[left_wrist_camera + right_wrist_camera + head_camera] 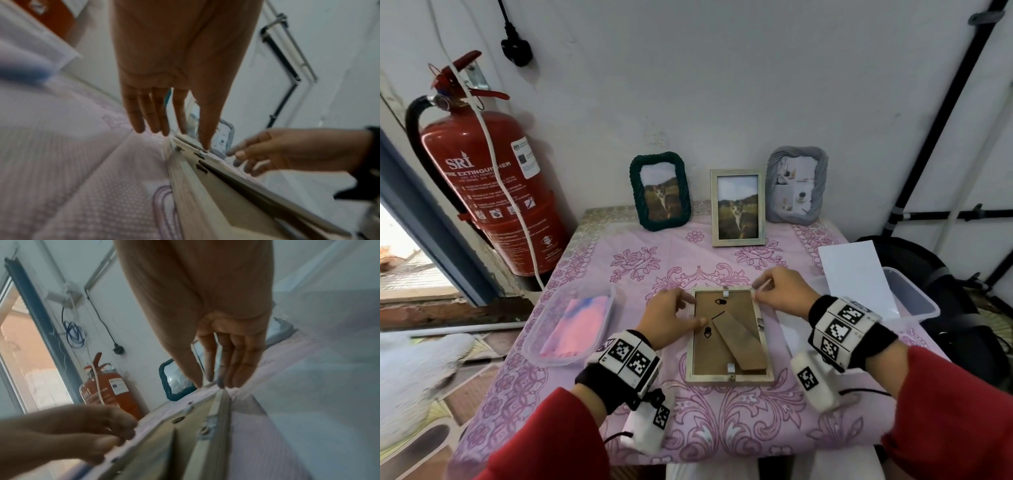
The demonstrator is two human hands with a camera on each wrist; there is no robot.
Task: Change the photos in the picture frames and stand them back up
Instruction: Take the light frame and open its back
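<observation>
A pale wooden picture frame lies face down on the pink flowered tablecloth, its brown backing and folded easel leg facing up. My left hand rests at the frame's upper left edge, fingers fairly straight, thumb tip on the backing. My right hand touches the top right corner with its fingertips. The left wrist view shows my left hand with straight fingers over the frame rail. In the right wrist view my right hand points down at the frame corner.
Three frames stand at the wall: a dark green one, a pale wooden one, a grey one. A clear tub with pink prints sits left, and a clear tub under a white sheet sits right. A fire extinguisher stands far left.
</observation>
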